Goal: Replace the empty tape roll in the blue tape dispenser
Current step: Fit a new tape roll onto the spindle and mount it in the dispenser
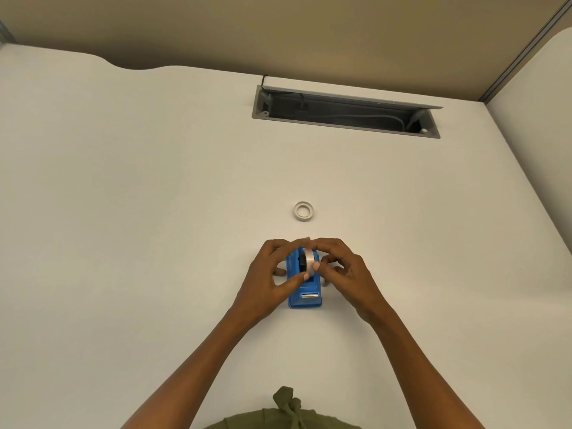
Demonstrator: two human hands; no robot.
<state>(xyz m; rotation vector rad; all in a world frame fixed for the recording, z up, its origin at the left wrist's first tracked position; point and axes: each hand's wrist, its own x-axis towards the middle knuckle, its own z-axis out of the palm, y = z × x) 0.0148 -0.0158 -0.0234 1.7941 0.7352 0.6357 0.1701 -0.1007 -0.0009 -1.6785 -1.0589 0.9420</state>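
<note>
Both hands, left hand [268,274] and right hand [342,269], grip the new tape roll [308,259], seating it in the blue tape dispenser [305,294] on the near desk [154,212]. The empty core [303,211] lies beyond; likely only threading remains.

No lettering, brand mark, number or sign can be read anywhere in this view: the blue tape dispenser [305,286] shows only plain plastic and a bare metal cutter strip, the tape roll [308,259] seated in it carries no print, and the empty ring [303,211] beyond the dispenser is likewise unmarked
</note>
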